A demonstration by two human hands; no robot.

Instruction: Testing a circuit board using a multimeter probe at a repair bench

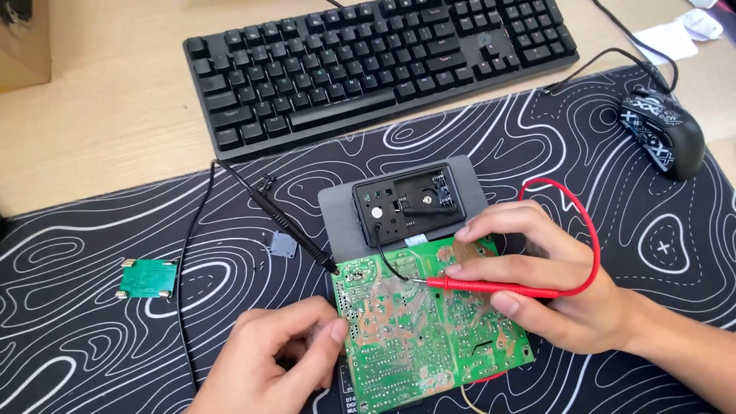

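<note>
a light wooden counter (100,123) is seen from above, its near part covered by a black desk mat (583,176) with white contour lines. a black keyboard (376,61) is laid at the far edge, half off the mat, and a black patterned mouse (665,132) is set at the far right on the mat, its cable run toward the back. a large green circuit board (414,337) is placed solder side up at the near centre of the mat, overlapping a grey pad (345,222) on which a small black opened device (409,203) is rested. the left hand (268,364) is pressed on the board's left edge, fingers curled, thumb on the board. the right hand (552,284) is closed on a red probe (491,287), fingers pinched narrow around it, its tip touched to the board; its red lead (590,230) is looped over the hand. a black probe (291,226) is laid unheld with its tip at the board's far left corner. a small green board (147,278) is left on the mat at the left, well apart, and a small grey square part (283,244) beside the black probe. a cardboard box (24,42) is seen at the far left, white paper (675,37) at the far right.
</note>
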